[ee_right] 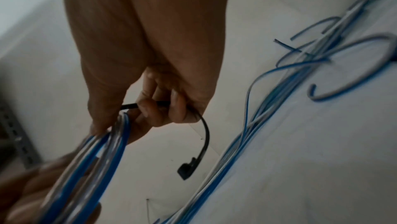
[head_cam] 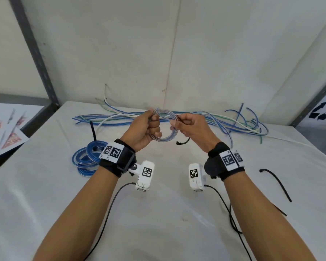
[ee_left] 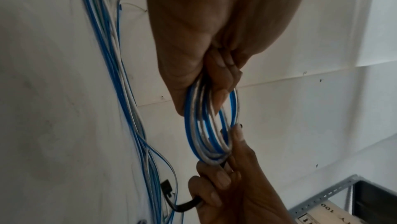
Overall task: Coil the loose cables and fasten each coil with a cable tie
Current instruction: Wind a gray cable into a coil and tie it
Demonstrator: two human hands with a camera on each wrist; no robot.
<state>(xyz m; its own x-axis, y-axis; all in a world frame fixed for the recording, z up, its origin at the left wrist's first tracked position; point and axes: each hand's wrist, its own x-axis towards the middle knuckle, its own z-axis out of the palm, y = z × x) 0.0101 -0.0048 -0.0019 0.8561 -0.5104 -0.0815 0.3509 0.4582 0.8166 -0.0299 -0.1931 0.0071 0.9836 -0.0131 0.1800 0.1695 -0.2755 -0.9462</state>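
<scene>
A small coil of blue and clear cable hangs in the air above the table between both hands. My left hand grips its left side with curled fingers. My right hand pinches the coil's right side and holds a black cable tie, whose head end hangs free below the palm. Loose blue, white and green cables lie along the back of the table.
Tied blue coils lie at the left beside a black tie. Another black tie lies on the white table at the right. Printed sheets sit on a surface at the far left. A metal shelf frame stands nearby.
</scene>
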